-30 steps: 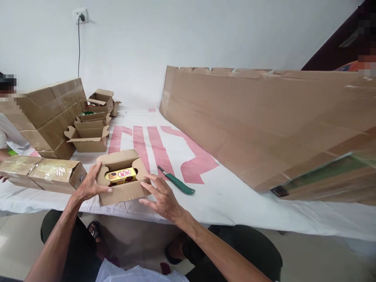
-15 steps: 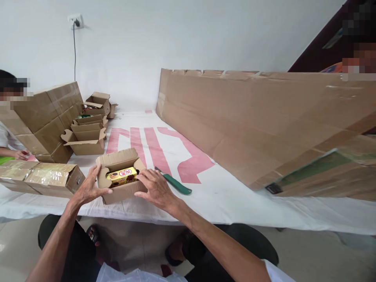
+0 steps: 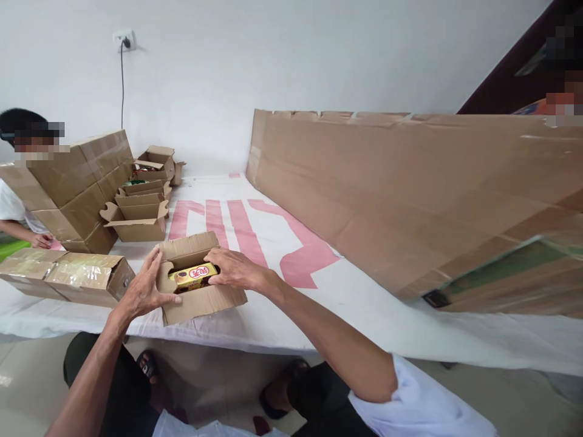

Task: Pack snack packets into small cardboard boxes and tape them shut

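Note:
A small open cardboard box [image 3: 200, 300] sits at the near edge of the white table cover [image 3: 346, 303]. Inside it lies a yellow packet [image 3: 194, 276] with red print. My left hand [image 3: 143, 290] grips the box's left wall, thumb across the front and fingers up along the side. My right hand [image 3: 232, 269] lies over the box's right side, its fingers curled down on the right flap and against the packet.
A long flat cardboard sheet [image 3: 410, 188] leans along the table's right side. Taped brown boxes [image 3: 68, 273] lie at the near left, a big carton [image 3: 77, 182] and several open small boxes [image 3: 139, 215] behind them. Another person [image 3: 20, 200] sits at the far left.
My right hand has moved left from beside the box onto its right flap and the packet. My arm now hides the green-handled knife. My left hand stays on the box.

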Motion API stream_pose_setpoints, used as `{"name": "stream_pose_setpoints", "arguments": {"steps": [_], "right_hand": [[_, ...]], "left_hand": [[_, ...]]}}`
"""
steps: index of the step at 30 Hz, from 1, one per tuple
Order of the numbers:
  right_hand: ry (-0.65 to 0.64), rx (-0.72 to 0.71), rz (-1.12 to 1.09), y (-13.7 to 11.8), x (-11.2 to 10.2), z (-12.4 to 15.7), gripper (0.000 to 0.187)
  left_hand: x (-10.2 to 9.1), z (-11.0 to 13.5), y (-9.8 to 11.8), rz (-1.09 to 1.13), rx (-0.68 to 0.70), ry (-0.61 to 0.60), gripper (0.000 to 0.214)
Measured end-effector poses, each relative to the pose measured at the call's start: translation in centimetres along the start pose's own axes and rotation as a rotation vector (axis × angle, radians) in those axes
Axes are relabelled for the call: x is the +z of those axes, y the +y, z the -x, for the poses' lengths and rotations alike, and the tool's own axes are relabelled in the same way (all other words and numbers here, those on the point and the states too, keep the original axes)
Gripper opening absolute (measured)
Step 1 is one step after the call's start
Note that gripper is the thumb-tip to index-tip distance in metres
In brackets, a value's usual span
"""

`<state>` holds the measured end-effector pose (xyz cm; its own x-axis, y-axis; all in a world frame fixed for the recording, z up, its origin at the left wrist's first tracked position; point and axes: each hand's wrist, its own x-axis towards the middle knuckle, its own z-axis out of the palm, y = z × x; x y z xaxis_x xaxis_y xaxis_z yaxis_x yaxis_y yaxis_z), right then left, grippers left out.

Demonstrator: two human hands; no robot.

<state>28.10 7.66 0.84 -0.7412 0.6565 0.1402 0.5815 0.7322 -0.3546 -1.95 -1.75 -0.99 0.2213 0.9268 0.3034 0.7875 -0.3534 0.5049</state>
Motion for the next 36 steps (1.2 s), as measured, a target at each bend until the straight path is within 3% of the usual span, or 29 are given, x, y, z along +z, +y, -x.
{"name": "stream_pose_setpoints", "arguments": {"steps": [4,10,23,30,36], "right_hand": [[-0.083,0.084,0.008,-0.1,0.1,-0.8,0.045],[-0.124,0.091,0.022,-0.5,-0.2,-1.1,0.02],[0.216,-0.038,-0.498,0.0,-0.8,-0.4,0.021],[0.364,-0.006,-0.688,0.3,-0.9,-0.7,0.027],[0.387,0.056,-0.864,1.7,-0.8,-1.0,0.031]], "left_hand": [[0.1,-0.3,-0.5,0.04,-0.086,-0.084,0.131],[-0.1,-0.8,-0.6,0.057,-0.123,-0.119,0.13],[-0.6,-1.5,-0.1,0.073,-0.097,-0.136,0.126],[-1.2,-0.8,0.8,0.138,-0.061,-0.021,0.103],[-1.7,-0.1,0.9,0.076,-0.052,0.203,0.071]]}}
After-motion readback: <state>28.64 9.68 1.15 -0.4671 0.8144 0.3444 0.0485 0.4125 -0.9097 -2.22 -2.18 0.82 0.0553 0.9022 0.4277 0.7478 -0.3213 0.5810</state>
